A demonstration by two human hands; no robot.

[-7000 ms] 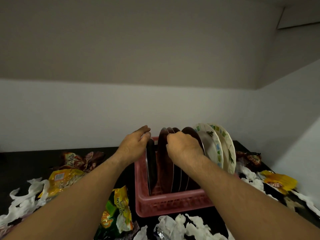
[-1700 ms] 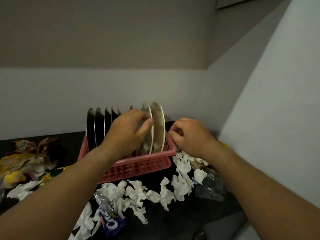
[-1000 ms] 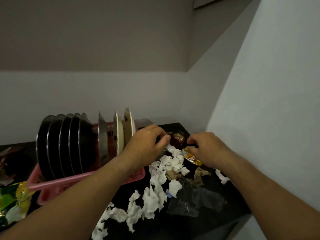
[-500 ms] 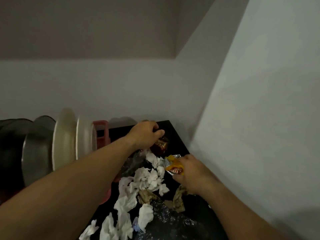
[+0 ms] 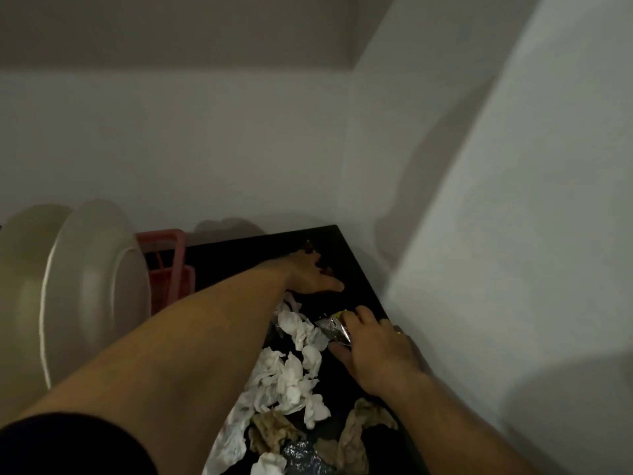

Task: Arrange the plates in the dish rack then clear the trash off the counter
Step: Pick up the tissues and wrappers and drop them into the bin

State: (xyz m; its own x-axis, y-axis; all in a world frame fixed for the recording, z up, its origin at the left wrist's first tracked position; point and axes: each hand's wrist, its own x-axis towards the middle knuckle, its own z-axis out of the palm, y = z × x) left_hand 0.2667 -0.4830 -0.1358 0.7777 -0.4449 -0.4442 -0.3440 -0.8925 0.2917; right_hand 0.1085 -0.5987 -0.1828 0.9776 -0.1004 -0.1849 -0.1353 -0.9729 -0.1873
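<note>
Two white plates [image 5: 96, 289] stand upright in the pink dish rack [image 5: 173, 265] at the left. My left hand [image 5: 308, 274] reaches to the far corner of the black counter [image 5: 346, 248], its fingers curled over a dark red wrapper [image 5: 321, 265] that is mostly hidden beneath them. My right hand [image 5: 375, 347] lies close to the right wall and pinches a yellow and silver snack wrapper [image 5: 337, 329] between thumb and fingers. Crumpled white tissues [image 5: 291, 371] lie between my two arms.
Brown crumpled paper [image 5: 274, 433] and a piece of foil [image 5: 301, 455] lie nearer on the counter. A white wall [image 5: 513, 269] rises right along the counter's right edge, and another wall closes the back. The rack stands just left of my left forearm.
The view has swung further right and down. My left hand reached deeper into the corner over the red wrapper. My right hand still holds the yellow wrapper and shifted toward the wall.
</note>
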